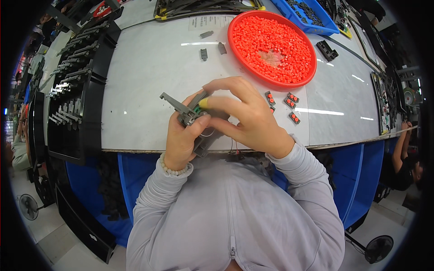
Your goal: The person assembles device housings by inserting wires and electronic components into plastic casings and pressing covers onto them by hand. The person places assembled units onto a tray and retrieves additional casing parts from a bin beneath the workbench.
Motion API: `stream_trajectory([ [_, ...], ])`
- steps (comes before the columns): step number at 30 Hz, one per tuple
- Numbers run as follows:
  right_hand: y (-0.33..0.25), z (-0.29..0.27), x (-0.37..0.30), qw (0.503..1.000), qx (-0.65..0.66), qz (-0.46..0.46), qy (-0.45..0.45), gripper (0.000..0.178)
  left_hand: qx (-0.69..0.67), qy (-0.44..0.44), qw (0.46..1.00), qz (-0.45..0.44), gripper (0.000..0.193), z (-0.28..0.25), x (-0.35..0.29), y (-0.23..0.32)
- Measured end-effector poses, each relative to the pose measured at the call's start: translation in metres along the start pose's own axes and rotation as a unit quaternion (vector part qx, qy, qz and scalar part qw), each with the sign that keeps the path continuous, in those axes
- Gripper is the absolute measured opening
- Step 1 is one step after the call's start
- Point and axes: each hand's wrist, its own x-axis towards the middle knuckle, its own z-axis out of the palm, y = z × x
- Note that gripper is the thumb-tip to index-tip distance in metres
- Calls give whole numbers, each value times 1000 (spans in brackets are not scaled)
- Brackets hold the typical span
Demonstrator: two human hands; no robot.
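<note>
Between my two hands is a dark grey plastic assembly point(185, 111) with a long arm sticking out to the upper left. A small green part shows inside it, and a thin wire loops below. My left hand point(179, 140), with a beaded bracelet at the wrist, is closed round the assembly from below. My right hand point(246, 113) bends over it from the right, thumb and fingers on it; a yellow cover sits on one fingertip. The fingers partly hide the assembly. Several small dark blocks with red buttons point(291, 100) lie right of my right hand.
A round red tray point(233, 52) full of small red pieces stands beyond my right hand. Small grey parts point(204, 54) lie left of it. Behind is a blue bin point(332, 30); a black part point(327, 50) lies nearby. A black rack point(97, 104) of grey parts stands at the left.
</note>
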Motion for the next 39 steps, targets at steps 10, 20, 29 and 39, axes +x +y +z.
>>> stream_trajectory([
  [10, -8, 1, -6, 1000, 5, 15, -1, 23, -56, 43, 997, 33, 45, -2, 9, 2],
  [20, -6, 30, -6, 991, -123, -57, 16, 11, 1, 48, 998, 44, 46, 4, 6, 2],
  [29, -7, 26, -7, 996, -73, -41, -13, 16, -32, 66, 995, 60, 45, 5, 6, 5],
  [39, -6, 19, -3, 989, -119, -25, -90, 18, -28, 79, 995, 56, 44, 5, 10, -3],
])
